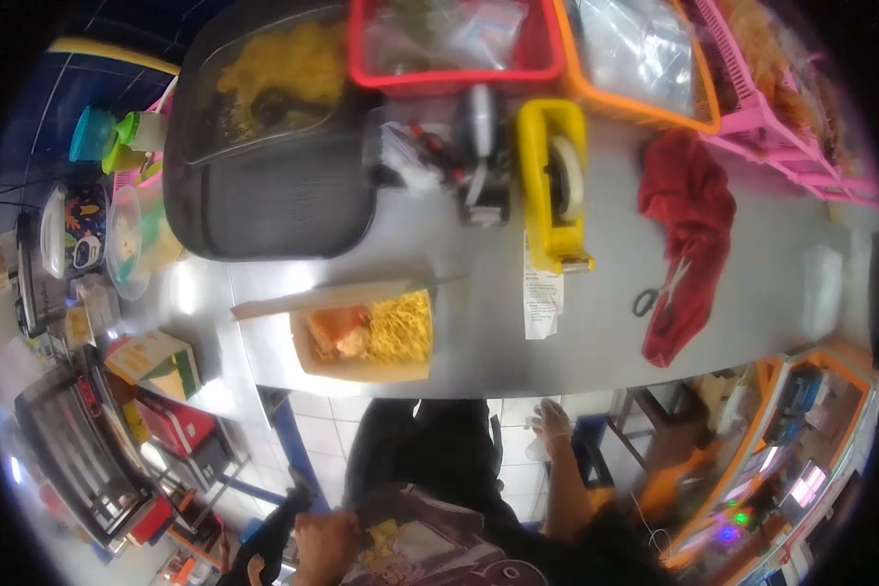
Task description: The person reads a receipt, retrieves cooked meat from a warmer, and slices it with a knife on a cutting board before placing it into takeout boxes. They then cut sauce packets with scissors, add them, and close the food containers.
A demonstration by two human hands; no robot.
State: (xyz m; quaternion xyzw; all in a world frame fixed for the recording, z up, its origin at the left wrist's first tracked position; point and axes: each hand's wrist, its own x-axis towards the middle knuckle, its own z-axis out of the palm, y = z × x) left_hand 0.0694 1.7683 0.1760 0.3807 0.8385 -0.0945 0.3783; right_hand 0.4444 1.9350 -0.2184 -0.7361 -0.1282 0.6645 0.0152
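My left hand (327,547) is closed in front of my printed shirt, near the bottom of the view. What it holds, if anything, is hidden. Hanging below the counter's front edge, my right hand (549,422) has its fingers slightly apart, with a pale translucent patch beside it that I cannot make out. Neither hand touches the counter. Nearest to them stands an open paper food box (371,371), its lid (308,299) folded back. Inside are yellow noodles (400,330) and an orange-brown piece of food (336,330).
On the metal counter (469,322) are a yellow tape dispenser (539,186), a paper receipt (540,305), a red cloth (689,205) and scissors (666,293). A black tray (283,210), a red basket (454,78) and an orange basket (645,115) line the back.
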